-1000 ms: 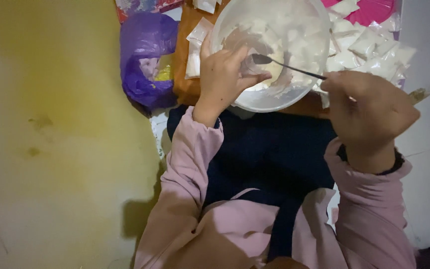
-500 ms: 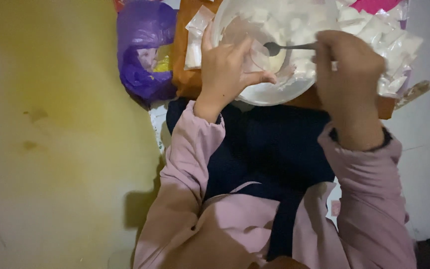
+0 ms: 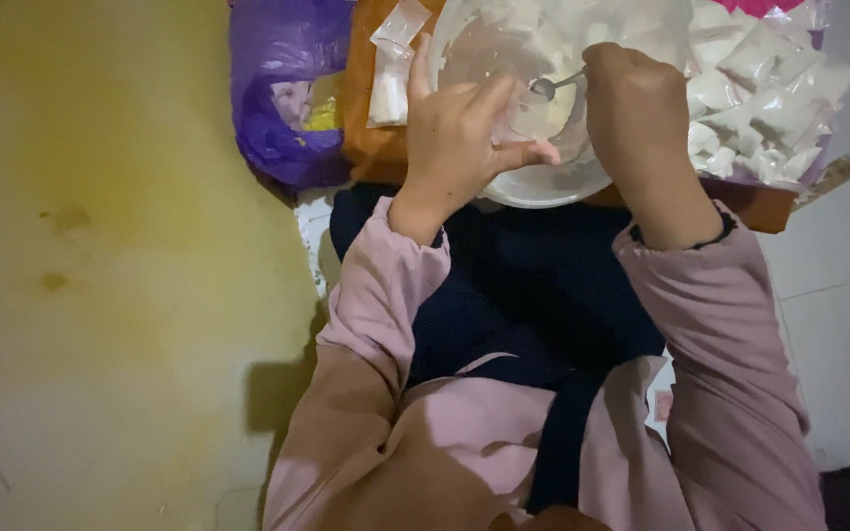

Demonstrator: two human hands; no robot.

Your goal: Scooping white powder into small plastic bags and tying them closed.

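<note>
Left hand rests on the near rim of the translucent round plastic bowl, thumb and fingers pinched on a small clear plastic pouch held open just inside it. Right hand is closed around the handle of a thin metal spoon, its scoop touching the pouch mouth. A purple plastic bag lies left of the bowl; filled white sachets are piled to the right.

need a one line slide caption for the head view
Left hand holds a small clear bag over a white bowl while right hand spoons into it.
</note>
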